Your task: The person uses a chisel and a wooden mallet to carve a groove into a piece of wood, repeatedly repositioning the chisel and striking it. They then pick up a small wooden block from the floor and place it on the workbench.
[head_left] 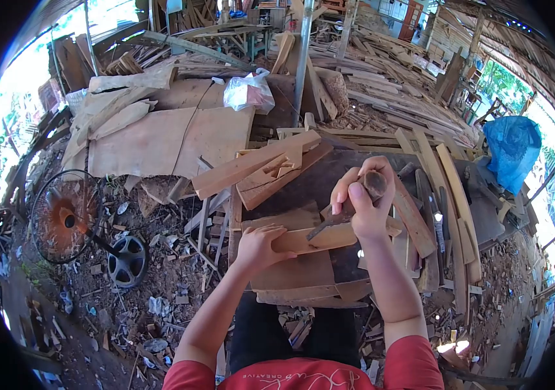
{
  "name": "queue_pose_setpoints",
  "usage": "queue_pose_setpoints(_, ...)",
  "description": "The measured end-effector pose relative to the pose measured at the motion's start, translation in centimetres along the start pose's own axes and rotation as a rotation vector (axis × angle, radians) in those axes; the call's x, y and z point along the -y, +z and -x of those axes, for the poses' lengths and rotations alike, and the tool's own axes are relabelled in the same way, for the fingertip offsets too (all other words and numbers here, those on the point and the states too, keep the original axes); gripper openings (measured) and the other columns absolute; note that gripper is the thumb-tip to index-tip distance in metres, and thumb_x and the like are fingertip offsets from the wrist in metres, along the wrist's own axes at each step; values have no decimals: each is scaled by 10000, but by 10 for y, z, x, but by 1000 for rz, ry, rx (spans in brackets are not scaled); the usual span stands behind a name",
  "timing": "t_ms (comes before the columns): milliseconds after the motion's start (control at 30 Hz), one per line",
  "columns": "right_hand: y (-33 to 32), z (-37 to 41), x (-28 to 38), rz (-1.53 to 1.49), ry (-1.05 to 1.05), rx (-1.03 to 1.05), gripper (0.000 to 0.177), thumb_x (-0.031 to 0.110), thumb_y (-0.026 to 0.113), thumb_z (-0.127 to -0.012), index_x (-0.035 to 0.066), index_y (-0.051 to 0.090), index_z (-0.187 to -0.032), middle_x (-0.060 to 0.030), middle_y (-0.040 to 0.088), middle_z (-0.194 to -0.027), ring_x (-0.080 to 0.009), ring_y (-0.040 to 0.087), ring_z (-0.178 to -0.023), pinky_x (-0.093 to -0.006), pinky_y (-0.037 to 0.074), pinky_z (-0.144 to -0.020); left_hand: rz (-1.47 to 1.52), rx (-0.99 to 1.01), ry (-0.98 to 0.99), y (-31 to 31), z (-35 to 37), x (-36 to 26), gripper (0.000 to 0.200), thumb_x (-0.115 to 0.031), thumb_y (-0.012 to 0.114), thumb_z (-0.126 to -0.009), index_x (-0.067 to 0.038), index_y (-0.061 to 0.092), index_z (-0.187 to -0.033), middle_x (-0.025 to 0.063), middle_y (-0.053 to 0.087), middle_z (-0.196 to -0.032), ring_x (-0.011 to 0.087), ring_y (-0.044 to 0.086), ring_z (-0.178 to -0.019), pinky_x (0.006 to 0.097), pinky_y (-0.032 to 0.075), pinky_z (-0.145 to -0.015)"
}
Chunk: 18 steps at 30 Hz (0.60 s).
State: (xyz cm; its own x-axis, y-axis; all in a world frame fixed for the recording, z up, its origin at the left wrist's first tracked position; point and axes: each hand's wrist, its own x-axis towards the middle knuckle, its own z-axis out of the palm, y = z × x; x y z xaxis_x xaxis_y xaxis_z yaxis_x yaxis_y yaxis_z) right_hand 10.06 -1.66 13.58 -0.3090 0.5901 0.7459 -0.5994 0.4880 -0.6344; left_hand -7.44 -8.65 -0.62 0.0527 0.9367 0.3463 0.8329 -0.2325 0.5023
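My left hand is closed on the left end of a pale wooden block, which lies across the near side of the work table. Raised over the block's right part, my right hand wraps round the thick round wooden handle of a chisel. The chisel's dark blade points down and left, its tip right at the block's upper face. Beneath the block lies a brown flat board. Just beyond, a notched timber and a plain beam rest on the table, one overlapping the other.
Long wooden strips lie along the table's right side, near a blue plastic sheet. On the left stands a pedestal fan. A plastic bag sits on large boards behind. Wood scraps litter the ground; a metal post rises beyond.
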Motion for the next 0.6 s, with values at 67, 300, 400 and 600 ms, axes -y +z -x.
queue_pose_setpoints(67,3,-1,-4,55,-38,-15,218,98,532,-825,59,335,-909,-100,495,-597,-161,488,-450,-261,425,-424,-45,-22,-60,6,-1,-6,625,-509,702,-605,-89,617,-1060,75,602,-1104,211,541,-1059,378,358,-915)
queue_pose_setpoints(300,4,2,-22,-6,41,-6,188,99,506,-838,61,332,-899,-107,477,-577,-170,479,-434,-259,414,-407,-50,-117,-193,18,1,-18,601,-511,691,-620,-103,618,-1056,44,601,-1114,174,532,-1076,372,357,-894)
queue_pose_setpoints(400,4,0,-25,11,12,43,183,99,499,-840,60,330,-897,-106,473,-571,-170,472,-422,-255,405,-396,-54,-130,-181,19,2,-18,592,-512,686,-625,-107,620,-1052,44,602,-1112,171,538,-1067,370,358,-882)
queue_pose_setpoints(600,10,-2,-31,-11,23,-14,143,86,493,-845,39,364,-887,-102,471,-569,-164,465,-419,-250,398,-396,-77,-176,-151,21,3,-20,609,-496,706,-619,-91,613,-1064,52,611,-1088,196,570,-1003,360,375,-857)
